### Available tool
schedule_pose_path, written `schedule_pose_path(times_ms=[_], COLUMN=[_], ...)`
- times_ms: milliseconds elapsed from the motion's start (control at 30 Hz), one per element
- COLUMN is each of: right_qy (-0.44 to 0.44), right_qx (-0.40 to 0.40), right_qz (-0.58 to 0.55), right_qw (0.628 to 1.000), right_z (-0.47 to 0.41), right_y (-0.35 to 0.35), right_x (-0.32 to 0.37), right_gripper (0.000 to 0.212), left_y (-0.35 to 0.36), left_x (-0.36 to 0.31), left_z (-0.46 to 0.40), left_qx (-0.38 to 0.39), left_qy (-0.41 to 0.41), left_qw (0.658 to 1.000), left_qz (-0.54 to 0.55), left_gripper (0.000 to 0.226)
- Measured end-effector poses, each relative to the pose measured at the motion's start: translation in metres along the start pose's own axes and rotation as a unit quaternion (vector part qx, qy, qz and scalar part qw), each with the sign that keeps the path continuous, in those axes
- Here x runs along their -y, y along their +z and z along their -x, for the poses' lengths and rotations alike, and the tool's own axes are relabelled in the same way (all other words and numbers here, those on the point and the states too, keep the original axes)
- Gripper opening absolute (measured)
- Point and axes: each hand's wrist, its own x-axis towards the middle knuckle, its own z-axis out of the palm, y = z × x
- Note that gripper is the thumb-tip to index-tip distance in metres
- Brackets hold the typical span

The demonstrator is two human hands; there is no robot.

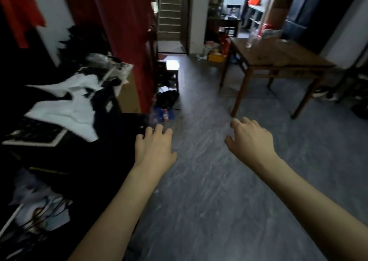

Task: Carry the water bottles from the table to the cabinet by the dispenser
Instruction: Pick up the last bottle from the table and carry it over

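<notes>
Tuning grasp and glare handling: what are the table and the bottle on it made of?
Table: looks like wood, brown, worn matte top with visible grain and turned legs. Bottle: clear, probably plastic; background shows through, but blur leaves glass possible.

No text, label, brand or number can be read anywhere; the view is too blurred.

Grey floor (209, 181) runs thru the middle of the room. Left side: dark heap w/ white cloth (65, 107) lying over it, a keyboard (33, 133) just beside the cloth. Red curtain (123, 32) hangs behind, cardboard box (129, 95) at its foot. Black bag (167, 98) on floor near the curtain, blue packet (163, 115) just in front of it. Staircase (170, 12) at back. Yellow box (216, 57) on floor by the white pillar (197, 18).
</notes>
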Motion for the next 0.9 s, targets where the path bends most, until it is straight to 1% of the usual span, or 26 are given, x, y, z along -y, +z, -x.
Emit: schedule_pose_path(times_ms=[233,467,667,800,900], right_qy=[0.1,0.153,0.202,0.219,0.215], right_qx=[0.006,0.006,0.008,0.025,0.028], right_qz=[0.028,0.042,0.022,0.014,0.014], right_qw=[0.995,0.987,0.979,0.975,0.976], right_z=[0.002,-0.005,-0.016,-0.041,-0.072], right_y=[-0.001,-0.01,-0.005,0.007,0.023], right_x=[-0.151,-0.273,-0.344,-0.373,-0.39], right_gripper=[0.031,0.034,0.031,0.032,0.031], left_y=[0.002,0.007,0.015,0.023,0.031], left_x=[-0.151,-0.285,-0.358,-0.387,-0.404], left_z=[-0.066,-0.12,-0.158,-0.194,-0.231], left_qx=[-0.009,-0.008,0.015,0.018,0.027], left_qy=[0.106,0.185,0.225,0.238,0.24], left_qw=[0.994,0.983,0.974,0.971,0.97], left_qz=[-0.007,0.015,0.024,0.015,0.011], left_gripper=[0.05,0.05,0.054,0.056,0.057])
